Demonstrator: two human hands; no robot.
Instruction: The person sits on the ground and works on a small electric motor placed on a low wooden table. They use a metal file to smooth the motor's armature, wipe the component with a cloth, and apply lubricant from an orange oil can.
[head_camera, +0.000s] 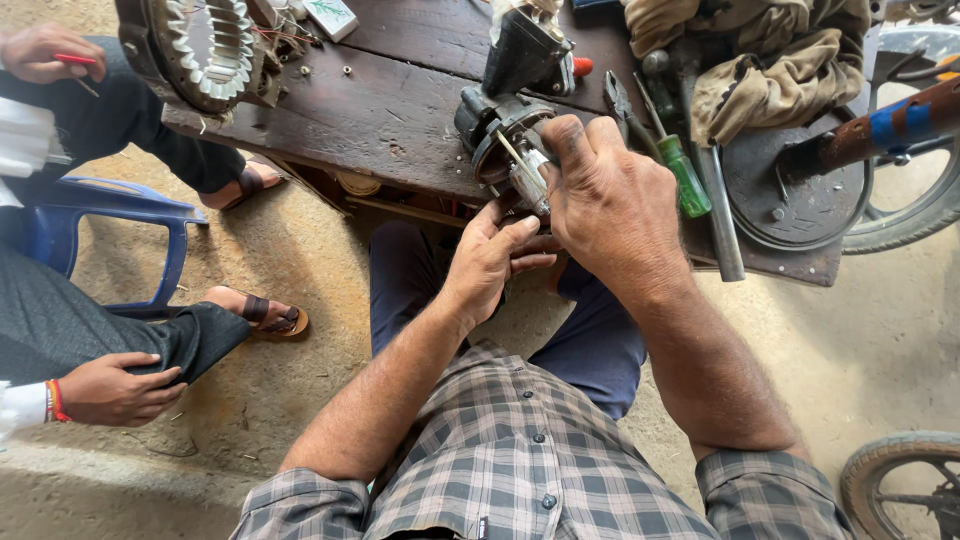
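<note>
1. My right hand (610, 200) is curled over a small metal part (530, 180) at the front of the dark motor housing (505, 125), fingers closed around it.
2. My left hand (490, 260) sits just below, fingers bent and pressed up under the same part; I cannot quite tell whether it pinches anything.
3. The motor housing stands at the near edge of the dark wooden worktop (400, 110), right above my knees.
4. Open room lies left of the housing on the bare wood.
5. To the right a green-handled screwdriver (685, 175), pliers (622, 105) and a crumpled rag (770, 70) crowd in.
6. A wound stator ring (205, 50) lies at the far left corner.
7. Another person sits on a blue chair (110, 230), one hand (115, 390) on a knee.
</note>
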